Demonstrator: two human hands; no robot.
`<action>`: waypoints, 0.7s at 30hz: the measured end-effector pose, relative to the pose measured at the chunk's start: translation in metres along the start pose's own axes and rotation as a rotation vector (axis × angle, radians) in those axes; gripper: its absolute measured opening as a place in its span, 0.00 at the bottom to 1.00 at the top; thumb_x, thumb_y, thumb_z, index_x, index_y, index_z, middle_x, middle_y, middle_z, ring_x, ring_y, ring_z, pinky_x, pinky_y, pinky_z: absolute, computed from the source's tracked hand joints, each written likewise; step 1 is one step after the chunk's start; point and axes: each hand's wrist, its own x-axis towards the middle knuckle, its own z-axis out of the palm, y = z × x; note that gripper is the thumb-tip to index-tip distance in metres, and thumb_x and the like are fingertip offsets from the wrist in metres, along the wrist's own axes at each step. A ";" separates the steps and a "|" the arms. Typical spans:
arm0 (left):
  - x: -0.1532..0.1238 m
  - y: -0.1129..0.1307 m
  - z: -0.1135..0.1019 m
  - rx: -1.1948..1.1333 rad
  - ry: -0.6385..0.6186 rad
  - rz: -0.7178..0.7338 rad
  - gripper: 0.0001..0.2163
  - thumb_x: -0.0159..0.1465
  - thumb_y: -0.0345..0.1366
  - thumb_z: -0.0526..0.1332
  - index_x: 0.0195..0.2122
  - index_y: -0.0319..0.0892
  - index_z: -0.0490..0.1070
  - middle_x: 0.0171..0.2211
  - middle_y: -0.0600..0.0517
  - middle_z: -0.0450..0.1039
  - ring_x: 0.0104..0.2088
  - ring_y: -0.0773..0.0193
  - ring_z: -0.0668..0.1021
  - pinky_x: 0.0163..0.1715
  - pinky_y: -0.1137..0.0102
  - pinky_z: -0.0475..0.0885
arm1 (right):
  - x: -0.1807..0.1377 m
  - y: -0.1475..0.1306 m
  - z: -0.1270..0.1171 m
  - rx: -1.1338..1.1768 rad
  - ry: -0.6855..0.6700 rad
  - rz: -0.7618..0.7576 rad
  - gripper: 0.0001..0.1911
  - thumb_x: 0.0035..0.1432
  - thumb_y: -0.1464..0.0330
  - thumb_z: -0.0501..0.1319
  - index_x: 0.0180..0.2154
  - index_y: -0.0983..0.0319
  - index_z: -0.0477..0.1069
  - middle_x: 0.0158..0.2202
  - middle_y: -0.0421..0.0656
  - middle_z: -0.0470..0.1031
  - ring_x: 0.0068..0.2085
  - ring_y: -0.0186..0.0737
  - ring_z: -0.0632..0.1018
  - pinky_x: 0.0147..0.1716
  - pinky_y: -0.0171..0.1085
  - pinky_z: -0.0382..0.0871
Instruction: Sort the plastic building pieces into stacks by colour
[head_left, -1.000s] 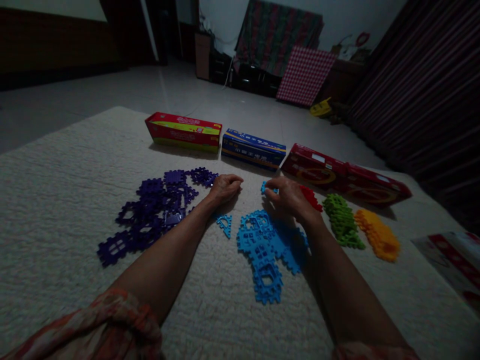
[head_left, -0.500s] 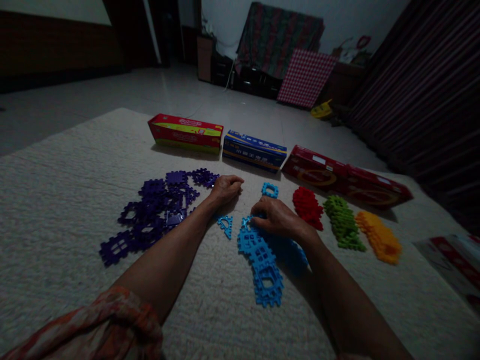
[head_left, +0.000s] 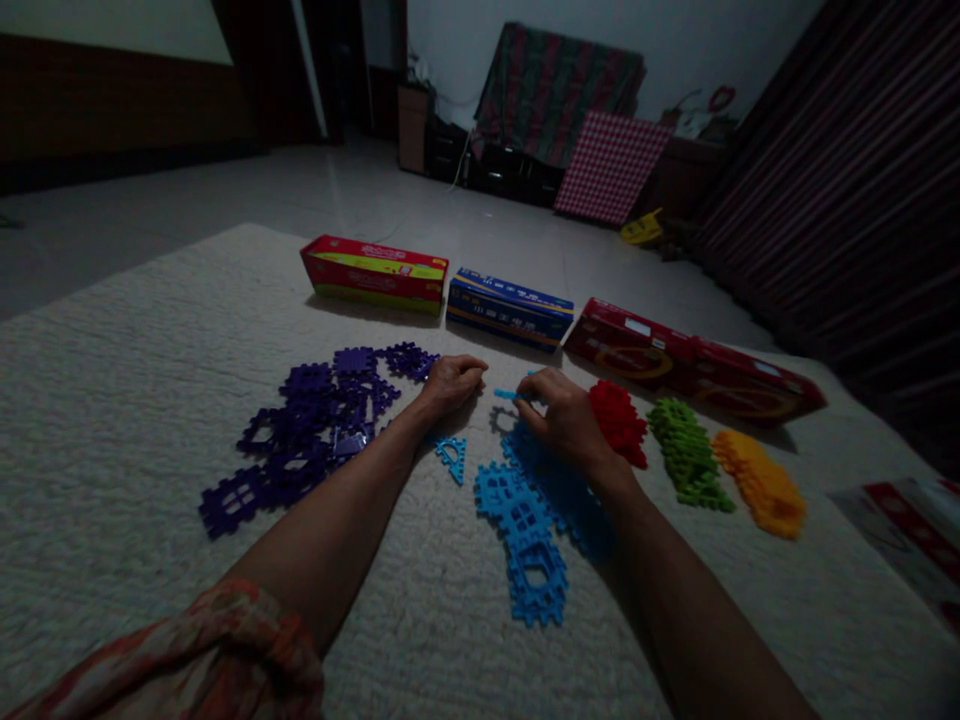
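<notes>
My right hand (head_left: 564, 415) pinches a flat blue piece (head_left: 507, 394) just above the white rug (head_left: 112, 400), at the far end of the pile of blue interlocking tiles (head_left: 525, 510). My left hand (head_left: 450, 381) rests as a loose fist on the rug, between the purple tiles (head_left: 315, 420) and the blue ones. I cannot see anything inside that fist. A single blue triangle piece (head_left: 451, 455) lies by my left wrist.
Red tiles (head_left: 619, 420), green tiles (head_left: 686, 450) and yellow tiles (head_left: 761, 485) lie in heaps to the right. Beyond them lie a red-yellow box (head_left: 375, 272), a blue box (head_left: 510, 305) and a long red box (head_left: 690, 365). A printed sheet (head_left: 911, 530) lies at far right.
My right hand left a blue piece on the rug, dipped back to the blue pile, and now holds a blue piece up at the pile's far end. My left hand stayed put.
</notes>
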 end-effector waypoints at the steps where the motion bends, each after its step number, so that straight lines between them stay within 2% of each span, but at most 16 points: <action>1: -0.001 0.002 0.000 -0.007 0.006 -0.008 0.11 0.60 0.27 0.59 0.39 0.39 0.81 0.21 0.55 0.75 0.21 0.69 0.74 0.24 0.76 0.67 | 0.000 0.000 0.004 -0.047 -0.013 -0.010 0.03 0.58 0.73 0.60 0.34 0.60 0.72 0.39 0.47 0.75 0.41 0.44 0.75 0.43 0.39 0.67; 4: -0.003 0.005 0.001 -0.043 0.021 -0.020 0.10 0.60 0.26 0.59 0.38 0.38 0.80 0.20 0.55 0.73 0.20 0.70 0.74 0.23 0.77 0.66 | -0.002 0.001 0.010 -0.114 -0.115 -0.002 0.05 0.60 0.74 0.60 0.38 0.61 0.73 0.41 0.48 0.75 0.42 0.44 0.75 0.44 0.40 0.67; 9: -0.004 0.006 0.001 -0.042 0.005 -0.025 0.10 0.59 0.27 0.59 0.38 0.39 0.81 0.20 0.55 0.74 0.21 0.69 0.75 0.25 0.76 0.68 | -0.005 0.007 0.004 -0.061 -0.343 0.007 0.11 0.56 0.70 0.68 0.42 0.62 0.74 0.44 0.46 0.75 0.42 0.42 0.75 0.45 0.39 0.67; 15: -0.003 0.002 0.001 -0.035 0.001 -0.006 0.11 0.60 0.27 0.59 0.38 0.38 0.81 0.21 0.54 0.75 0.23 0.69 0.76 0.25 0.76 0.68 | -0.006 -0.006 0.008 -0.143 -0.335 0.104 0.16 0.59 0.63 0.67 0.46 0.63 0.73 0.45 0.49 0.75 0.43 0.43 0.75 0.44 0.39 0.67; 21: -0.002 -0.001 0.000 -0.018 0.007 0.019 0.11 0.60 0.29 0.59 0.39 0.39 0.81 0.23 0.53 0.77 0.23 0.69 0.76 0.25 0.76 0.68 | -0.004 -0.014 0.016 -0.173 -0.325 0.110 0.15 0.59 0.67 0.64 0.48 0.63 0.73 0.47 0.51 0.76 0.47 0.46 0.76 0.48 0.41 0.68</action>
